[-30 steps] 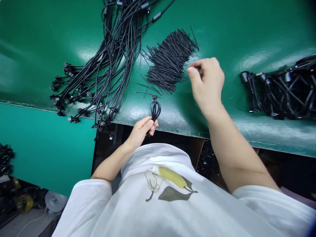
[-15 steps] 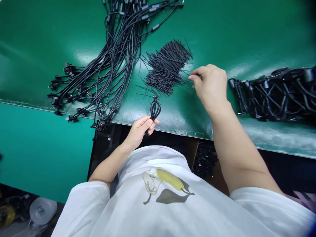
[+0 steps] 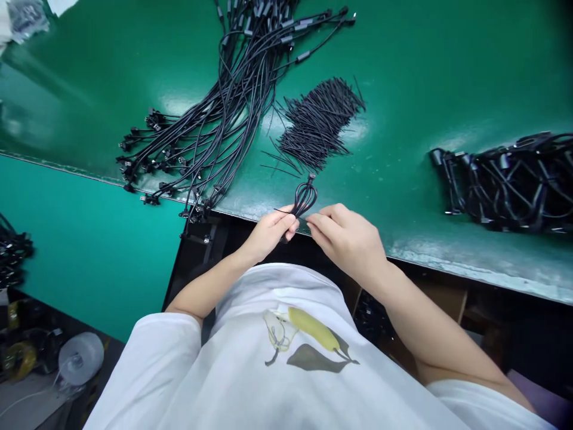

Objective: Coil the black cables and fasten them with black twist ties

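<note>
Close to the table's front edge, my left hand (image 3: 275,231) pinches a coiled black cable (image 3: 305,196), its loops and a plug end pointing up and away from me. A thin black twist tie (image 3: 283,211) lies across the coil at my left fingertips. Just to the right, my right hand (image 3: 347,239) is closed in a pinch on the tie's other end, which is mostly hidden by the fingers. Beyond both hands lies a pile of black twist ties (image 3: 319,125), with a few loose ones at its near left side.
Many loose black cables (image 3: 228,113) spread over the green table (image 3: 403,71) at the left, some plugs overhanging its edge. Bundled cables (image 3: 514,182) lie in a row at the right. More cables (image 3: 13,251) sit at far left, above a clear spool (image 3: 80,358).
My right hand has come from beside the tie pile toward me and left, bringing a twist tie to the coil. My left hand still holds the cable. The view has shifted slightly.
</note>
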Demonstrator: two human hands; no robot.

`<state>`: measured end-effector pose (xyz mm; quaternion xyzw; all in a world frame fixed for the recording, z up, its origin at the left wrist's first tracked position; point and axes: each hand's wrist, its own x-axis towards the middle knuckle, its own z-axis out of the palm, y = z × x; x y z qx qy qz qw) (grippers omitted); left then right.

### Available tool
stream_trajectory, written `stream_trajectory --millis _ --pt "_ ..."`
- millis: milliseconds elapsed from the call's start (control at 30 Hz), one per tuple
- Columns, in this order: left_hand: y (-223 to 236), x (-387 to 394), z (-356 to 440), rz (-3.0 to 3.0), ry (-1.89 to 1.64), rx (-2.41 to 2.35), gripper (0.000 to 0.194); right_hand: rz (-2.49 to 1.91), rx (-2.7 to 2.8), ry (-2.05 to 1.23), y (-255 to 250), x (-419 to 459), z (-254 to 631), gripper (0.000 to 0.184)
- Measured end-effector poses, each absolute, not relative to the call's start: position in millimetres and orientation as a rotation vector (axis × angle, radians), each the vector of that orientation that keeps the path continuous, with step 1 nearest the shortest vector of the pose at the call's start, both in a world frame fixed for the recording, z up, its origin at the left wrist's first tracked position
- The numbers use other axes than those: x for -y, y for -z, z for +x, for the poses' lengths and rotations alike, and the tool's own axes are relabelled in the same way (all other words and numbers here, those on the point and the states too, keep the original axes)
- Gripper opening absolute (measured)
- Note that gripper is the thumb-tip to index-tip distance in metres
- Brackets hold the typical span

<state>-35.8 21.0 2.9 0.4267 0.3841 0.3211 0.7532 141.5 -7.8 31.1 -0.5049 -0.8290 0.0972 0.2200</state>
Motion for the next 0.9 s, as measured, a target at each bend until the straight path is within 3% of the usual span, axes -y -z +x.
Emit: stream_trajectory --millis 167,300,400,700,900 --pt "-2.3 -19.3 -33.1 1.318 -0.564 -1.01 0.041 -0.811 2.648 0.126 -40.1 -8.4 145.6 0.03" --pt "-4.5 -18.5 -37.8 1.244 -0.466 -0.893 0.047 -0.5 2.709 0.504 -50.0 -12.8 151.7 0.025" --pt "-4.0 -17.1 -38.3 1.172 -0.43 -0.819 0.045 -0.319 2.748 0.554 -55.8 -10.3 155.6 0.028" --pt "-13.1 -20.4 -32.4 0.965 -0.34 -0.818 0.039 -0.425 2.846 0.649 -50.7 -4.2 157.9 0.022" --pt "-11.9 -25.3 -31.6 0.722 -0.293 -0.746 0.024 -0.474 2.961 0.837 -58.8 2.0 151.2 0.024"
